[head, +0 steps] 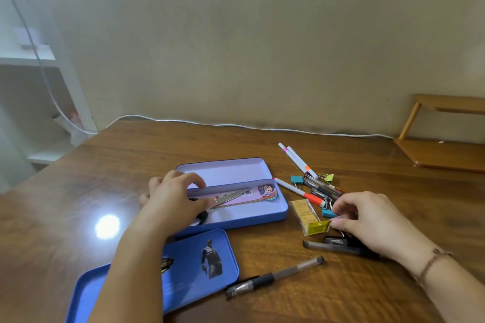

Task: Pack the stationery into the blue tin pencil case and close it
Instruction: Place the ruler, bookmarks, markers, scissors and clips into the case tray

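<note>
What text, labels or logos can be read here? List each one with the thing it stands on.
No text reads clearly.
Lid: yellow and black logo beside a printed figure, letters blurred.
Bookmarks in the blue tin pencil case: dark characters, too blurred.
Clear packet: yellow label and tan blocks with marks too small to read.
Pens: no legible print.

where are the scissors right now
In the head view, the metal scissors lie inside the open blue tin pencil case, left of centre, on colourful bookmarks, with their black handles under the left hand.
</note>
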